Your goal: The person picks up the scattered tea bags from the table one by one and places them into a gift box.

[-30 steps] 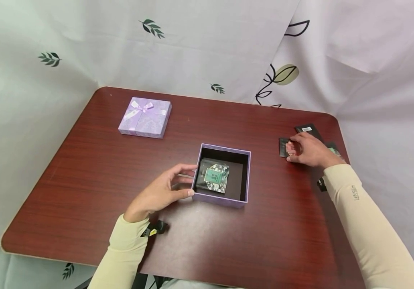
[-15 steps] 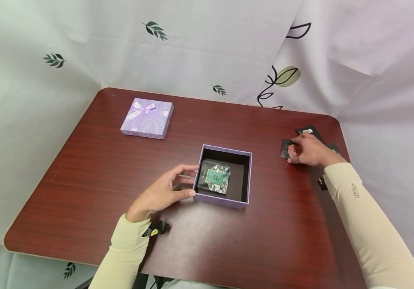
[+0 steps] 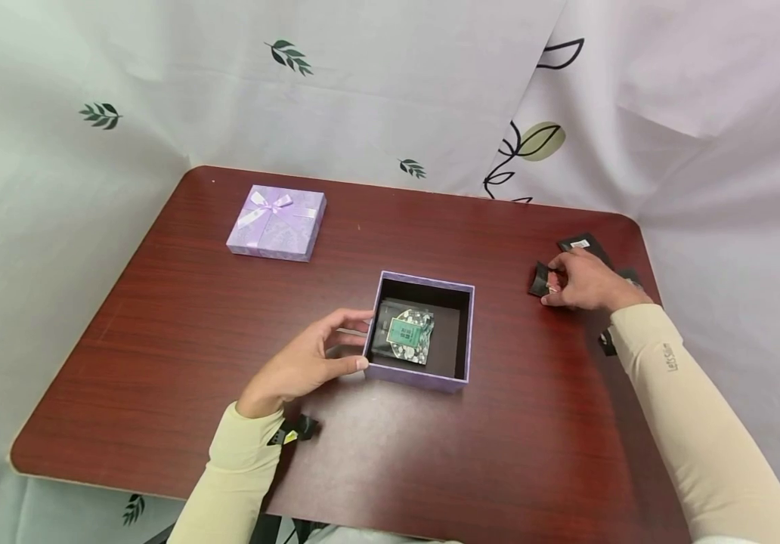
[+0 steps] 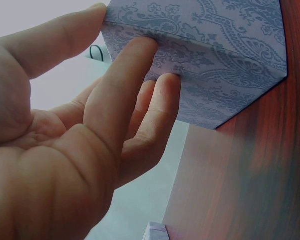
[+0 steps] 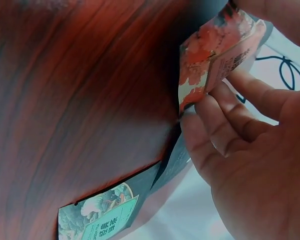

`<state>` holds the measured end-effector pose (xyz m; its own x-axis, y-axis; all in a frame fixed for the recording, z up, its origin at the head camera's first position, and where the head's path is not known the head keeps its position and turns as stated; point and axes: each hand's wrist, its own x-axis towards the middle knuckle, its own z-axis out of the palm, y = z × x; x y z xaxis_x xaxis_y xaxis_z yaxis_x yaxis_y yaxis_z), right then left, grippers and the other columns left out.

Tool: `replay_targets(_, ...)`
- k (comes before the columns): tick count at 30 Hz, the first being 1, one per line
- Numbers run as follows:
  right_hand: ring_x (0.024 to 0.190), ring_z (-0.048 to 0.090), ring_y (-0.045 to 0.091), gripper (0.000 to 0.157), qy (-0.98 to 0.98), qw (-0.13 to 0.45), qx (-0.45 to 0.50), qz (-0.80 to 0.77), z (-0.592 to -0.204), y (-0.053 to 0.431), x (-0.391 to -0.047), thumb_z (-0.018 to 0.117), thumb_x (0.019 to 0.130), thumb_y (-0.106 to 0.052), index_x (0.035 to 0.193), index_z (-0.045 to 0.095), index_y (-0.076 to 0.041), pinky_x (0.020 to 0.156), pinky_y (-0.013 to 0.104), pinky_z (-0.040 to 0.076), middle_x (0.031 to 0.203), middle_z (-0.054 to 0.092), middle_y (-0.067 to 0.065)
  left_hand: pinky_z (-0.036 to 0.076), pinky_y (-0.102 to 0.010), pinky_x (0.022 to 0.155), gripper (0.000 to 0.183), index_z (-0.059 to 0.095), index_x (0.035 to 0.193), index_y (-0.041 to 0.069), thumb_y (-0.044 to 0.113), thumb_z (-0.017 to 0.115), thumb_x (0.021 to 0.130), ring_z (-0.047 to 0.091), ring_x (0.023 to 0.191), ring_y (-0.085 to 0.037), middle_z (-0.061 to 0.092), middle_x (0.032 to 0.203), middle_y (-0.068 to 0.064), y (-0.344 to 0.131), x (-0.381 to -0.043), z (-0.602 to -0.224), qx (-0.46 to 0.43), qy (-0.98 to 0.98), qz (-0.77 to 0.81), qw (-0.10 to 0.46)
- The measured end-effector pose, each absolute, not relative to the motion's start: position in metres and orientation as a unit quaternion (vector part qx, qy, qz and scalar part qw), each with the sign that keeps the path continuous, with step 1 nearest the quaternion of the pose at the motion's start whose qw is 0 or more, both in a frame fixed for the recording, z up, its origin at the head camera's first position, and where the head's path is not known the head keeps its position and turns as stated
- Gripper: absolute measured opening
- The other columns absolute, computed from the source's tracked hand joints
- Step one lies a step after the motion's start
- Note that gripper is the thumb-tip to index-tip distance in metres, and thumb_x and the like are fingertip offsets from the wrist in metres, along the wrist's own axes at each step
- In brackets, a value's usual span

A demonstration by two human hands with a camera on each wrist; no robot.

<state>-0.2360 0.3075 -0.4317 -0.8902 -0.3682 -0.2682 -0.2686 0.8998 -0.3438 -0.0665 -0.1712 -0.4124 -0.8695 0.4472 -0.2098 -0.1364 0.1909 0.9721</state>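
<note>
My left hand [image 3: 303, 366] rests its thumb and fairly straight fingertips against the near left corner and left wall of an open purple patterned box [image 3: 420, 376]. Inside the box lies a black sachet with a green label [image 3: 404, 332]. At the right of the table my right hand [image 3: 583, 281] pinches a black tea sachet [image 3: 540, 279] with a red label, its sides bowed between thumb and fingers. In the right wrist view the red printed face [image 5: 205, 57] shows, and a green-labelled tea sachet [image 5: 102, 215] lies nearby.
A lilac box lid [image 3: 277, 223] with a ribbon bow lies at the back left of the brown table [image 3: 159, 363]. Beyond my right hand is a black sachet [image 3: 583, 245] with a white barcode patch. White patterned cloth [image 3: 363, 98] hangs behind the table.
The red-labelled sachet has bent between my right thumb and fingers, its left part now tilted up. My left hand and the box have stayed in place.
</note>
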Motion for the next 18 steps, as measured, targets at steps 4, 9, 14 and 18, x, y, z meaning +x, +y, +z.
replay_targets(4, 0.121, 0.056, 0.040, 0.058, 0.963, 0.154, -0.157, -0.155, -0.431, 0.306, -0.234, 0.087, 0.085, -0.033, 0.118, 0.063, 0.007, 0.110, 0.063, 0.044, 0.118, 0.065, 0.024, 0.056, -0.031, 0.094, 0.070, 0.046, 0.157, 0.009, 0.001, 0.077, 0.094, 0.060, 0.135, -0.041, 0.057, 0.148, -0.021, -0.171, -0.067, -0.413, 0.104, 0.737, 0.626, 0.231)
replay_targets(9, 0.102, 0.065, 0.031, 0.044, 0.964, 0.153, -0.145, -0.165, -0.430, 0.304, -0.231, 0.086, 0.086, -0.038, 0.102, 0.064, -0.003, 0.106, 0.060, 0.047, 0.093, 0.071, 0.010, 0.056, -0.030, 0.093, 0.070, 0.047, 0.156, 0.010, 0.001, 0.077, 0.094, 0.060, 0.135, -0.041, 0.058, 0.147, -0.022, -0.170, -0.066, -0.412, 0.100, 0.737, 0.627, 0.232)
replay_targets(14, 0.104, 0.067, 0.031, 0.051, 0.966, 0.147, -0.140, -0.160, -0.427, 0.301, -0.230, 0.087, 0.084, -0.042, 0.107, 0.063, -0.003, 0.104, 0.058, 0.049, 0.092, 0.073, 0.007, 0.056, -0.029, 0.093, 0.069, 0.047, 0.156, 0.011, 0.000, 0.077, 0.094, 0.059, 0.135, -0.041, 0.057, 0.148, -0.022, -0.170, -0.066, -0.412, 0.099, 0.735, 0.629, 0.233)
replay_targets(18, 0.104, 0.066, 0.031, 0.051, 0.968, 0.132, -0.149, -0.154, -0.425, 0.296, -0.229, 0.087, 0.083, -0.041, 0.107, 0.064, -0.003, 0.101, 0.056, 0.051, 0.098, 0.073, 0.009, 0.056, -0.028, 0.093, 0.069, 0.047, 0.156, 0.011, 0.000, 0.077, 0.094, 0.060, 0.135, -0.041, 0.056, 0.149, -0.022, -0.170, -0.066, -0.412, 0.100, 0.735, 0.628, 0.233)
